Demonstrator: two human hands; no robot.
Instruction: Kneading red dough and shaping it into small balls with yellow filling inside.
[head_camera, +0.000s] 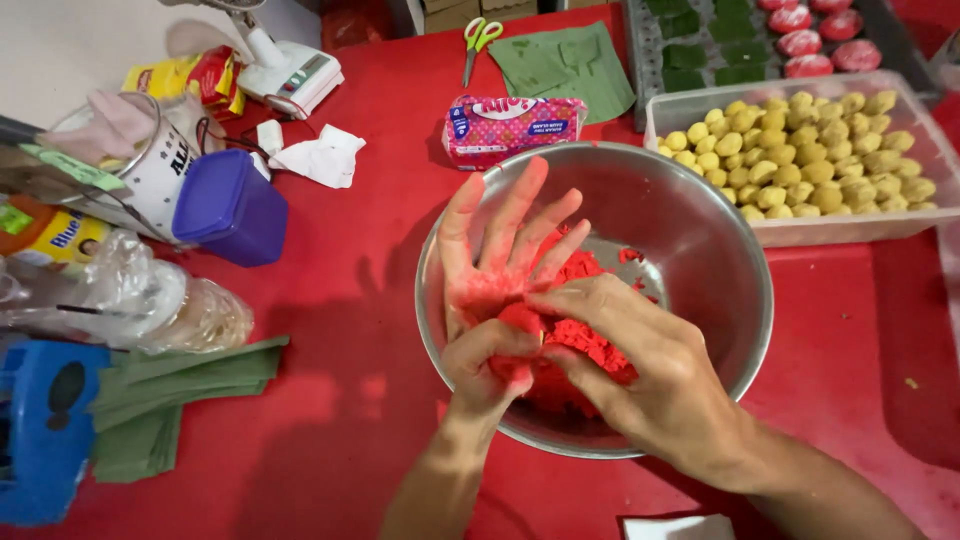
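Just crumbly red dough (570, 345) in steel bowl (700, 215)

Lay as a crumbly bright red dough (585, 345) heaped in a round steel bowl (700, 235), smeared across the open left palm.

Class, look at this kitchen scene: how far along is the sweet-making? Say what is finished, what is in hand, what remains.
Done: a few red moulded sweets sit on the dark tray, and many yellow balls fill the clear tub. In hand: the left hand, palm open, and right hand work red dough in the steel bowl. Left: that dough is unshaped and most yellow balls are bare.
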